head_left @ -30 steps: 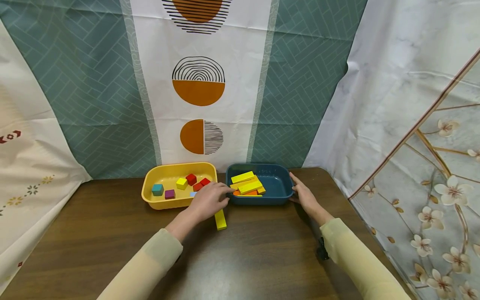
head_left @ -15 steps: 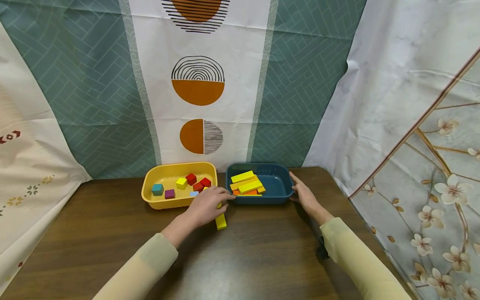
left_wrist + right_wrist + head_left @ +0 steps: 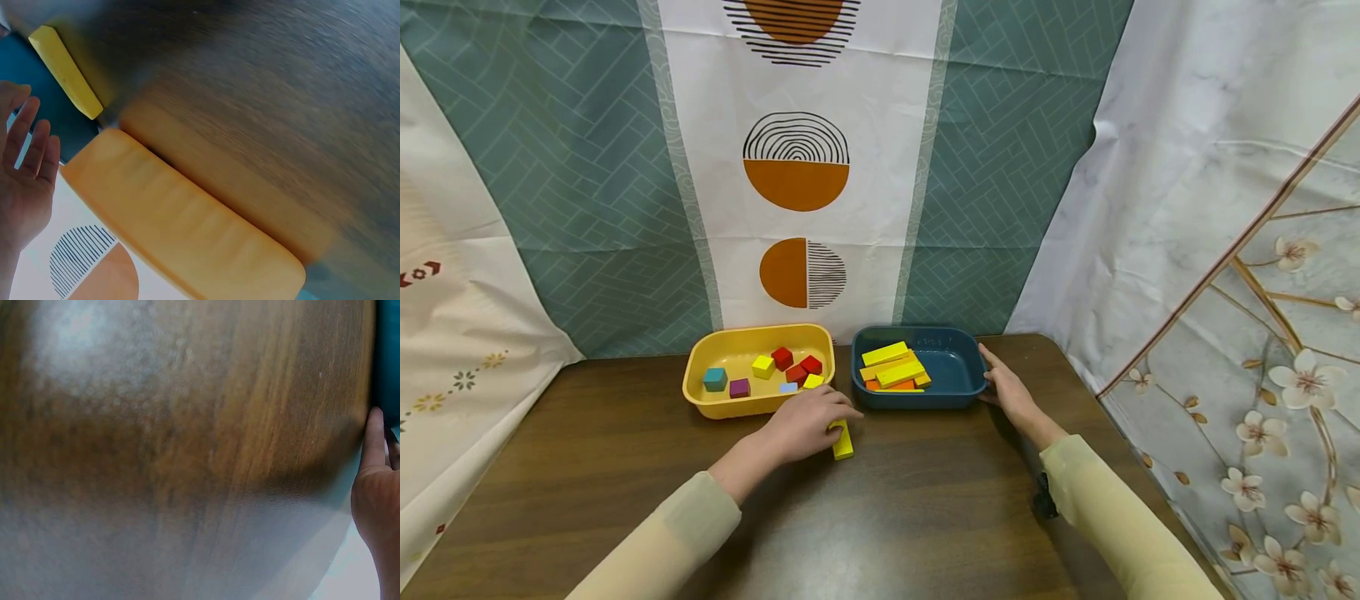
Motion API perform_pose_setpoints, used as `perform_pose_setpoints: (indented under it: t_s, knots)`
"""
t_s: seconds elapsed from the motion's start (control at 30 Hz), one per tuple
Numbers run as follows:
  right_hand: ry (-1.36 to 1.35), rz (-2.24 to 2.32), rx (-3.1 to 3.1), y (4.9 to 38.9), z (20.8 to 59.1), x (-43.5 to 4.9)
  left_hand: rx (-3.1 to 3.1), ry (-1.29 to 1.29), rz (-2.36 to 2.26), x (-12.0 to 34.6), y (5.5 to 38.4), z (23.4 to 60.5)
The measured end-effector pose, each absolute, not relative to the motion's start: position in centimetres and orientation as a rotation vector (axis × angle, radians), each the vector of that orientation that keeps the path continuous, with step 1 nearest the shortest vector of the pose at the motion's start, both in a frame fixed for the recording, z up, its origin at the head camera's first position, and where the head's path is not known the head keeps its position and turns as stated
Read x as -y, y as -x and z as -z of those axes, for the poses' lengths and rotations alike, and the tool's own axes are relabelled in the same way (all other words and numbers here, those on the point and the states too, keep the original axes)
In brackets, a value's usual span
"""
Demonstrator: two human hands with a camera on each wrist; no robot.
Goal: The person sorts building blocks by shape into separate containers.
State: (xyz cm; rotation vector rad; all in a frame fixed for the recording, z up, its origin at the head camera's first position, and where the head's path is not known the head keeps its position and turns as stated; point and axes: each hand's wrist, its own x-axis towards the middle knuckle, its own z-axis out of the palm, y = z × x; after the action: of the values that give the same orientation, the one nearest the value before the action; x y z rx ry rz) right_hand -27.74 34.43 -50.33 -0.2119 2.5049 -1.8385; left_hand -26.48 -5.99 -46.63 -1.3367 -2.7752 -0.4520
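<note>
In the head view, my left hand (image 3: pixel 807 422) is above a long yellow block (image 3: pixel 843 443) that lies on the table between and in front of two trays. The left wrist view shows the yellow block (image 3: pixel 65 72) apart from my loosely bent fingers, and nothing is held. My right hand (image 3: pixel 1018 404) touches the right end of a dark blue tray (image 3: pixel 951 401) with extended fingers. Inside that tray, long yellow blocks (image 3: pixel 898 373) lie piled with orange ones (image 3: pixel 904 385) at its left side. The right wrist view shows the right hand (image 3: pixel 378 497) against the tray's edge.
Left of the blue tray stands a yellow tray (image 3: pixel 730 408). It holds small cubes: a teal cube (image 3: pixel 715 380), a purple cube (image 3: pixel 740 388), red cubes (image 3: pixel 782 358), yellow cubes (image 3: pixel 763 367) and a light blue piece (image 3: pixel 787 387). Patterned cloth (image 3: pixel 797 283) hangs behind the table.
My left hand has moved back toward me and slightly left, away from the blue tray, to above the yellow block. A yellow cube in the yellow tray has come into view. The right hand stays still.
</note>
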Motion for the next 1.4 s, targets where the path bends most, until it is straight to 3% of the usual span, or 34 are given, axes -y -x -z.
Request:
perform_pose_setpoints:
  t_s: [1.4]
  knots:
    - [0.172,1.825,-2.501,27.2,49.5,-34.1,2.616,1.694,-0.131,5.2,26.5,46.4]
